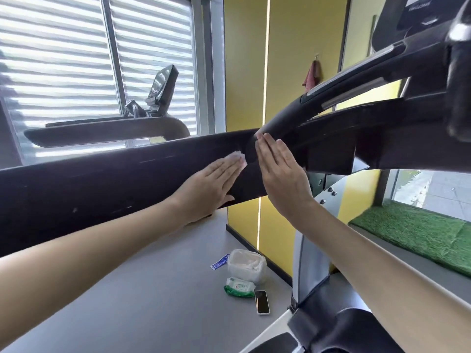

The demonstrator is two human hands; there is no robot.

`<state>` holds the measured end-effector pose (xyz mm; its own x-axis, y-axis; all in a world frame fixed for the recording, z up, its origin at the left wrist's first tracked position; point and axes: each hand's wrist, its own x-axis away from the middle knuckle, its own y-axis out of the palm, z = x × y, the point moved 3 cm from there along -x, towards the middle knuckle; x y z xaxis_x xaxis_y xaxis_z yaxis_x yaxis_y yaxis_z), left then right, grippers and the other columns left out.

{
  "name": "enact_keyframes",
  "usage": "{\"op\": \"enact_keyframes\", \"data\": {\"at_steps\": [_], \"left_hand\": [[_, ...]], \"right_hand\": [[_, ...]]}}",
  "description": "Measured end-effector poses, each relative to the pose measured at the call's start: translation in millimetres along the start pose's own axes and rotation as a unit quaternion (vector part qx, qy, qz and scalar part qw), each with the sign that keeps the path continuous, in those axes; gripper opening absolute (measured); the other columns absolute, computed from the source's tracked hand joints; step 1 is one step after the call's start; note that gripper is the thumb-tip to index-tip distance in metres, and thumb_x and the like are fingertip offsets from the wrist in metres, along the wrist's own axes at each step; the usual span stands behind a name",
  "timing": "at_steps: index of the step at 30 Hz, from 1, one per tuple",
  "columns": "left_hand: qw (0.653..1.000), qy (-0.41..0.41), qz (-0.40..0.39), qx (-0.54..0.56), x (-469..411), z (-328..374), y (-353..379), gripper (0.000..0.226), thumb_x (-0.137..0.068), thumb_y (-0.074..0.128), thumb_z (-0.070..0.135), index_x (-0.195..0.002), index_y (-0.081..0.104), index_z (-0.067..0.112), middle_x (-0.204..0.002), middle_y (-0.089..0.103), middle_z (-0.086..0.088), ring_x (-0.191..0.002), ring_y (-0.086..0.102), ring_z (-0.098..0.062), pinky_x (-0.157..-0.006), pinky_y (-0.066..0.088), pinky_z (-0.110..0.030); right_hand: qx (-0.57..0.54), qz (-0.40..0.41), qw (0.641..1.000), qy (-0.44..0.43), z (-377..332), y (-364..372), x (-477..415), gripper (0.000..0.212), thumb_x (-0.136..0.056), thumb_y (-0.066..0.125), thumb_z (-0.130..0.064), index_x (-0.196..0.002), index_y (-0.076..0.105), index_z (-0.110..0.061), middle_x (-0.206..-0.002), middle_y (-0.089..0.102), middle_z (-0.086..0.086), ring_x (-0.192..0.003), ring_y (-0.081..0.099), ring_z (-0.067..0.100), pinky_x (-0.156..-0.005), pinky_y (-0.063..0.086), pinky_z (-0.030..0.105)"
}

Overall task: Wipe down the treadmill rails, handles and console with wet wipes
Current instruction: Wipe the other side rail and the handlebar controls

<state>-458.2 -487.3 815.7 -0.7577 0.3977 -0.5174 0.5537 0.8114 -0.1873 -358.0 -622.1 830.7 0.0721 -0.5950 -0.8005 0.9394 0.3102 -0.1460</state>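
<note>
Just one cam here, a wide-angle on the person's head, looking forward and down, sitting really close to the dark side rail, grey floor below it.

The left hand and right hand are bare, as are both forearms, unsleeved to the frame edge.

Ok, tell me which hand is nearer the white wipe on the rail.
Left. The left hand presses the wipe flat against the dark rail, fingers on it. The right hand stands just right of the wipe, fingers straight, not touching it.
</note>
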Motion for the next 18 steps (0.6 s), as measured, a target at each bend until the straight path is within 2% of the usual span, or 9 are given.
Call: {"op": "enact_keyframes", "data": {"at_steps": [1, 3, 5, 6, 9, 11, 15, 18], "left_hand": [[1.0, -0.007, -0.004, 0.009, 0, 2, 1, 0.072, -0.101, 0.015, 0.046, -0.148, 0.008, -0.008, -0.156, 0.007, -0.025, -0.146, 0.003, -0.034, -0.12, 0.004, -0.041], [0.999, 0.037, -0.031, -0.01, 8, 21, 5, 0.075, -0.101, 0.015, 0.048, -0.147, 0.0, -0.009, -0.155, -0.003, -0.027, -0.144, -0.008, -0.038, -0.119, -0.004, -0.043], [0.994, 0.092, -0.056, -0.02, 18, 36, 8, 0.075, -0.101, 0.014, 0.048, -0.146, -0.008, -0.009, -0.153, -0.013, -0.028, -0.14, -0.018, -0.04, -0.116, -0.011, -0.045], [0.994, 0.093, -0.058, -0.021, 20, 37, 11, 0.075, -0.101, 0.013, 0.047, -0.146, -0.008, -0.01, -0.152, -0.014, -0.028, -0.14, -0.018, -0.04, -0.115, -0.011, -0.046], [0.997, 0.045, -0.054, -0.036, 1, 30, 13, 0.075, -0.1, 0.007, 0.046, -0.145, -0.006, -0.013, -0.153, -0.007, -0.031, -0.143, -0.009, -0.042, -0.118, -0.004, -0.046], [0.997, 0.013, -0.062, -0.051, -16, 31, 6, 0.076, -0.1, 0.005, 0.048, -0.145, -0.005, -0.012, -0.152, -0.008, -0.03, -0.144, -0.005, -0.039, -0.117, -0.006, -0.046], [0.992, 0.037, -0.096, -0.074, -18, 53, 2, 0.075, -0.101, 0.006, 0.048, -0.141, -0.016, -0.011, -0.147, -0.023, -0.028, -0.139, -0.02, -0.039, -0.113, -0.012, -0.045], [0.993, 0.014, -0.087, -0.083, 15, 49, 3, 0.075, -0.101, 0.009, 0.048, -0.145, -0.014, -0.009, -0.153, -0.016, -0.025, -0.14, -0.017, -0.038, -0.114, -0.011, -0.045]], "right_hand": [[0.001, -0.004, 1.0, 0.0, -1, 1, 0, 0.056, -0.096, 0.038, -0.018, -0.146, 0.026, 0.005, -0.153, 0.028, 0.021, -0.143, 0.025, 0.031, -0.118, 0.012, 0.041], [0.002, -0.009, 1.0, -0.001, -2, 1, -1, 0.057, -0.096, 0.038, -0.017, -0.146, 0.026, 0.006, -0.153, 0.028, 0.021, -0.143, 0.025, 0.032, -0.118, 0.011, 0.041], [0.004, -0.01, 1.0, -0.004, -1, 2, 0, 0.055, -0.096, 0.033, -0.015, -0.146, 0.025, 0.006, -0.153, 0.026, 0.021, -0.143, 0.025, 0.032, -0.118, 0.011, 0.042], [0.004, -0.009, 1.0, -0.008, -1, 2, 0, 0.054, -0.096, 0.027, -0.014, -0.146, 0.024, 0.006, -0.154, 0.026, 0.021, -0.143, 0.024, 0.032, -0.118, 0.011, 0.042], [-0.008, -0.012, 1.0, -0.018, 1, 2, 2, 0.057, -0.095, 0.01, -0.012, -0.147, 0.022, 0.006, -0.154, 0.024, 0.021, -0.144, 0.022, 0.032, -0.118, 0.011, 0.042], [-0.017, -0.007, 1.0, -0.011, 0, 2, 3, 0.054, -0.097, 0.004, -0.009, -0.146, 0.023, 0.006, -0.154, 0.024, 0.021, -0.144, 0.022, 0.032, -0.118, 0.011, 0.042], [-0.048, -0.011, 0.999, 0.012, -5, 0, -1, 0.058, -0.095, 0.008, -0.016, -0.146, 0.026, 0.006, -0.152, 0.028, 0.023, -0.143, 0.026, 0.033, -0.117, 0.012, 0.046], [-0.087, -0.018, 0.996, 0.031, -9, -4, -4, 0.056, -0.097, 0.014, -0.019, -0.146, 0.027, 0.004, -0.15, 0.028, 0.027, -0.141, 0.026, 0.04, -0.115, 0.012, 0.053]]}}
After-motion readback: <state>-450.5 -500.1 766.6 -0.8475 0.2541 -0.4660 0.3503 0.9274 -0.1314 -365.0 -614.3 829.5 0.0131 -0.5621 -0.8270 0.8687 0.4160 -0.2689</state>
